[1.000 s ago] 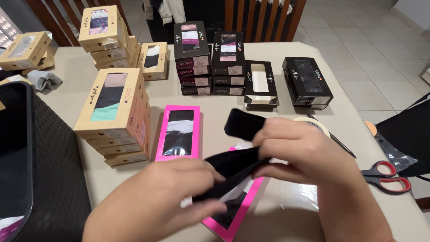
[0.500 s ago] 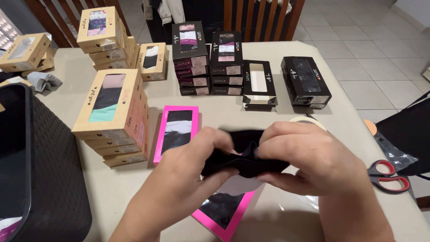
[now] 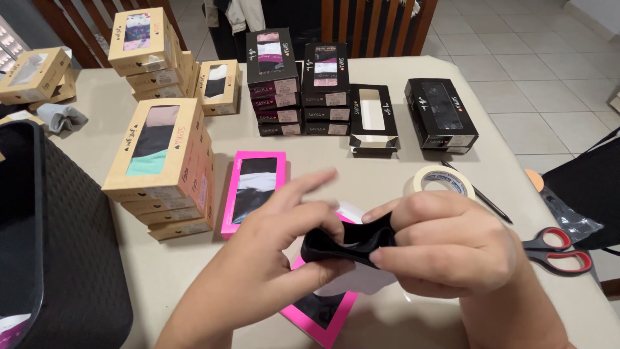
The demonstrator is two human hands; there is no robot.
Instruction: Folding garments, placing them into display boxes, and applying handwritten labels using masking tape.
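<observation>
Both hands hold a small black folded fabric piece (image 3: 345, 244) over the table's near edge. My left hand (image 3: 271, 258) pinches its left end with thumb and lower fingers, while the index finger sticks out. My right hand (image 3: 439, 242) wraps the right end. Under the hands lies an open pink window box (image 3: 323, 317) with dark cloth in it and a white card. A second pink window box (image 3: 255, 190) lies flat to the left of the hands.
Stacks of tan window boxes (image 3: 165, 161) stand at left, black window boxes (image 3: 297, 84) at the back, an empty black box (image 3: 373, 116) and another black box (image 3: 442, 116). A tape roll (image 3: 439, 179), a pen and red-handled scissors (image 3: 558, 252) lie right. A black basket (image 3: 58, 245) sits at left.
The black fabric went from a long stretched strip to a compact folded bundle. Both hands drew together and my left index finger lifted off.
</observation>
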